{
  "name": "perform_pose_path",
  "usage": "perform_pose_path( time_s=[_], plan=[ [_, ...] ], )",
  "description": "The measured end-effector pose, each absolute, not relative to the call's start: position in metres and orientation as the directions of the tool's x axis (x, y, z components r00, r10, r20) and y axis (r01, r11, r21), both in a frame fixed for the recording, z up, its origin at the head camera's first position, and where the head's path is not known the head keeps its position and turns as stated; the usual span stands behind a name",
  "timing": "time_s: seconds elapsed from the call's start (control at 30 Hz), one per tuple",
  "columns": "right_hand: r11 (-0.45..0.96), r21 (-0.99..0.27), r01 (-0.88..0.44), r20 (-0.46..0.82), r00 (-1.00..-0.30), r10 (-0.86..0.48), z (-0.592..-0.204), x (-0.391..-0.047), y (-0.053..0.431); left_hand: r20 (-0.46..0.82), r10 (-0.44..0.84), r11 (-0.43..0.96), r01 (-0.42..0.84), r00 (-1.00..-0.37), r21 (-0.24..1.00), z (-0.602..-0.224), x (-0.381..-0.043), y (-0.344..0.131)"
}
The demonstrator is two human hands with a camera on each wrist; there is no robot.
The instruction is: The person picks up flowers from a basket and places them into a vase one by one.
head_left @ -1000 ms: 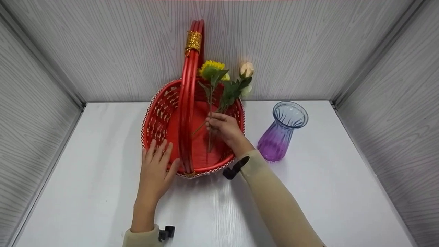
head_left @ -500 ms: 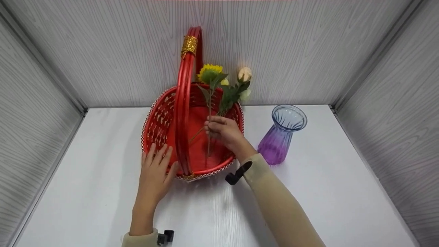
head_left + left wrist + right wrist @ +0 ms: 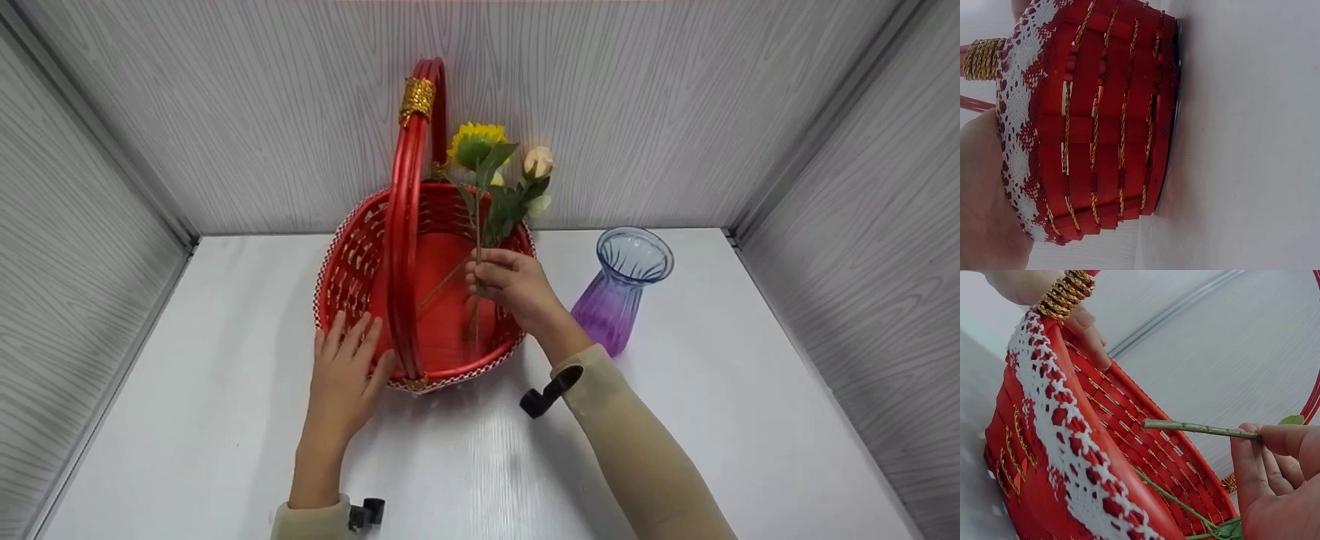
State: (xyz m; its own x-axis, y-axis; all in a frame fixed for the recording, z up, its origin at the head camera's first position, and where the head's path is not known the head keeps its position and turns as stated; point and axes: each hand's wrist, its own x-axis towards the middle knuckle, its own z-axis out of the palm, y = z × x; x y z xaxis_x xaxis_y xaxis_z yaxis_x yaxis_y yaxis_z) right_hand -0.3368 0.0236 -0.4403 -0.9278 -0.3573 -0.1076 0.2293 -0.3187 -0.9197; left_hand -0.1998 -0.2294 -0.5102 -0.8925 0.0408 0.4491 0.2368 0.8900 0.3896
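My right hand [image 3: 517, 289] pinches the thin green stem of a yellow sunflower [image 3: 478, 146] between thumb and fingers. In the right wrist view the cut end of that stem [image 3: 1202, 428] points out over the basket. My left hand [image 3: 341, 382] rests on the near left rim of a red woven basket [image 3: 457, 371], its fingers reaching over the edge and spread. White lace trims the basket's rim in both wrist views. Inside the basket a spray of pale roses [image 3: 538, 162] leans against the far right rim, part of its stem hidden behind my right hand.
A glass vase [image 3: 619, 285], blue at the mouth and purple below, stands right of the basket on the white table [image 3: 712, 390]. The red basket handle [image 3: 409, 210] arches high over the middle. Grey wood-grain walls [image 3: 300, 112] enclose the table's back and sides.
My right hand has moved right and slightly up, carrying the sunflower with it. My left hand stays on the rim, and the basket, roses and vase keep their places.
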Motion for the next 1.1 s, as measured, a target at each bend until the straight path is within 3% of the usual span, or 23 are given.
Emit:
perform_pose_path(
  time_s=[1.1],
  plan=[
    [-0.302, -0.952, 0.044, 0.038, -0.965, -0.259, -0.417, -0.306, 0.072, 0.461, 0.033, 0.889, 0.237, -0.887, 0.392, -0.511, -0.201, -0.228]
  ],
)
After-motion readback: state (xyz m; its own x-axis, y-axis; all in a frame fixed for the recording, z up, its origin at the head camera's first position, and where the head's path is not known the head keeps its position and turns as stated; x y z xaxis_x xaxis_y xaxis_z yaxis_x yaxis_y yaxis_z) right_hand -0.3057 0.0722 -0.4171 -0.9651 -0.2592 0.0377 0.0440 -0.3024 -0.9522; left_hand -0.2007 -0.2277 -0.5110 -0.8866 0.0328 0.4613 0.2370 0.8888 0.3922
